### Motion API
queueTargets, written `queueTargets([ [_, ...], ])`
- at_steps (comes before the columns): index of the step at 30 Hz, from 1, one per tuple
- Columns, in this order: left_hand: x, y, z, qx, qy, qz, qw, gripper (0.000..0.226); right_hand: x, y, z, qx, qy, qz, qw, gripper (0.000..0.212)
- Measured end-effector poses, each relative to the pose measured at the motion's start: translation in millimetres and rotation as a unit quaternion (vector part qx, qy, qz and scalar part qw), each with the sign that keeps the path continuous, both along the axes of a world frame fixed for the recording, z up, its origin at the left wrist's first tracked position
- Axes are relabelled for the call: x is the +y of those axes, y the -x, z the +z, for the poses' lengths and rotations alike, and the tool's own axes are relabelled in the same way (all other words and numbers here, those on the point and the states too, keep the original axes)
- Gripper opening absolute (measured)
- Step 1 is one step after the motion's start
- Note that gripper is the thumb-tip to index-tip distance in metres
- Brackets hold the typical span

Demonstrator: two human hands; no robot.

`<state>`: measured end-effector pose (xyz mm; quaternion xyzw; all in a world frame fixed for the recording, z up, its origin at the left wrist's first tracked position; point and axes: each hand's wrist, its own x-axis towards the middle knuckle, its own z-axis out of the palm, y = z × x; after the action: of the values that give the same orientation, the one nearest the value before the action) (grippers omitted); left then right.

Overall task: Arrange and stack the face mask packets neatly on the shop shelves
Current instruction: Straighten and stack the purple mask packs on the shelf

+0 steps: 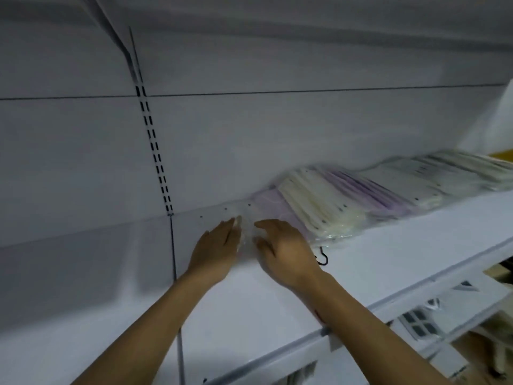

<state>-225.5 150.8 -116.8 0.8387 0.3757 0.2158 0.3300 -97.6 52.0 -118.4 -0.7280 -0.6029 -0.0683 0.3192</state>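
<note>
Both hands, left [215,247] and right [286,252], lay flat, fingers spread, on a clear packet [247,226] left of the packet row [347,201]. Risk: slippery film could slide, toppling the row.

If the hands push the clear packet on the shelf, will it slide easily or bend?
The clear packet looks like thin glossy plastic lying flat, so it would probably slide easily on the smooth white shelf. It seems thin and soft, so it may buckle if the left hand and right hand press inward.
</note>
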Motion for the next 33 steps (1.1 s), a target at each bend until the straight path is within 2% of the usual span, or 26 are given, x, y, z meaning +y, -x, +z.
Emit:
queueTargets([
  [2,4.2,1.8,3.0,-0.178,0.144,0.014,0.973,0.043,0.7,-10.7,-2.0,0.029,-0.07,-0.036,0.996,0.04],
  [3,7.0,2.7,3.3,-0.223,0.17,0.016,0.96,0.041,-0.1,-14.0,-2.7,0.048,-0.084,-0.059,0.994,0.037],
  [6,8.5,5.1,4.0,-0.252,0.177,0.007,0.951,0.043,4.4,-17.1,-5.2,0.006,-0.082,-0.06,0.995,0.029],
  [9,3.9,5.3,5.5,-0.213,0.151,-0.009,0.965,0.038,10.9,-30.4,3.2,-0.071,-0.051,-0.062,0.994,0.03],
  [12,0.1,6.1,4.3,-0.184,0.134,-0.006,0.974,0.038,15.1,-53.6,22.4,-0.146,0.156,-0.099,0.972,0.04],
  [14,-0.8,5.6,3.3,-0.176,0.132,-0.006,0.976,0.043,18.2,-60.5,30.3,-0.158,0.223,-0.102,0.956,0.037],
  [17,-4.3,4.8,7.5,-0.159,0.122,0.003,0.98,0.04,25.7,-67.9,42.4,-0.126,0.211,-0.091,0.965,0.029],
  [21,-9.9,6.4,8.7,-0.159,0.125,-0.004,0.979,0.037,21.9,-88.0,54.0,0.034,0.194,-0.084,0.977,0.031],
  [23,-12.0,3.5,11.6,-0.162,0.114,0.002,0.98,0.042,18.0,-102.3,54.3,0.077,0.175,-0.071,0.979,0.025],
  [28,-17.0,-15.3,21.6,-0.128,0.005,0.011,0.992,0.041,9.3,-120.0,50.6,0.177,0.119,-0.057,0.975,0.008],
  [30,-16.0,-28.8,21.7,-0.071,-0.043,0.0,0.997,0.048,7.5,-123.9,47.7,0.251,0.086,-0.06,0.962,0.01],
  [33,-24.0,-60.3,12.3,0.129,-0.129,-0.02,0.983,0.059,8.2,-124.1,44.6,0.279,0.071,-0.065,0.955,0.011],
])
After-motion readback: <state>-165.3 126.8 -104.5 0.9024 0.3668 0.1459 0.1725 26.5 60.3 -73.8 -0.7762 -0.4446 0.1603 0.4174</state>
